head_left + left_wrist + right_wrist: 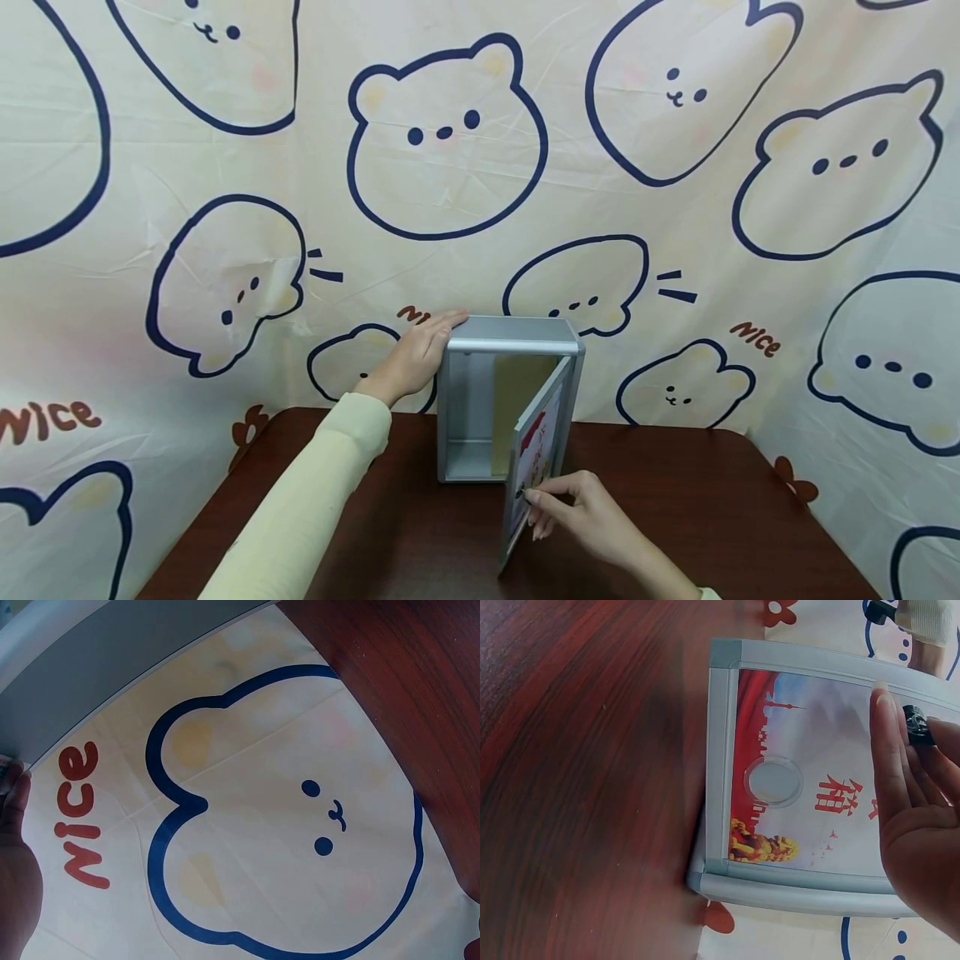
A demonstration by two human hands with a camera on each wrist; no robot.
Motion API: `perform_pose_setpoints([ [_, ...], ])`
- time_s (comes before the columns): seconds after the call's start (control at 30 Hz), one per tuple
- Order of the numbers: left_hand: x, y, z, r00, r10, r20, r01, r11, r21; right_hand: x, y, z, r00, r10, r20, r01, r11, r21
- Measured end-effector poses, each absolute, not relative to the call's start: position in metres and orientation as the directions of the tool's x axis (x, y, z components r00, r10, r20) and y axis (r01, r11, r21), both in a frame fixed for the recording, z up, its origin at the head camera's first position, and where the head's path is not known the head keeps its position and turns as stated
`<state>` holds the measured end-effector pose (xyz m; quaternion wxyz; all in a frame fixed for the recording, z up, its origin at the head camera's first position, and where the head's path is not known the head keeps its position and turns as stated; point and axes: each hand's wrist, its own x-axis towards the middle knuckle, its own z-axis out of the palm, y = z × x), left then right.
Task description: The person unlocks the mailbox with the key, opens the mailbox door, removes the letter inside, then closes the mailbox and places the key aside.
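Note:
A silver-grey metal box (516, 333) stands on the table, its hinged door (537, 458) swung open toward me on the right side. My left hand (412, 358) rests with fairly straight fingers on the top left corner of the box; its edge shows in the left wrist view. At the door's free edge, my right hand (581, 508) pinches a small black key (917, 726) between thumb and fingers. A printed sheet (810, 765) with red characters, a red curtain and a gold lion covers the door front, with a round clear disc (773, 781) on it.
The dark red-brown wooden table (660, 483) carries the box near its back edge. Behind and beside it hangs a cream cloth (450, 275) printed with blue-outlined animal heads. A tan panel (513, 408) shows inside the box.

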<state>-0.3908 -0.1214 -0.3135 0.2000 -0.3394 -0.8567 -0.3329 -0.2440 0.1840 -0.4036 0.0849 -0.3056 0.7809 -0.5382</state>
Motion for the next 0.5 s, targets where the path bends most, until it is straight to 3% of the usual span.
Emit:
perform_pose_setpoints([
  [0.5, -0.3902, -0.1205, -0.3125, -0.693, 0.447, 0.566, 0.712, 0.545, 0.442, -0.2414, 0.1923, -0.4021, -0.796, -0.575, 0.188, -0.38, 0.232, -0.895],
])
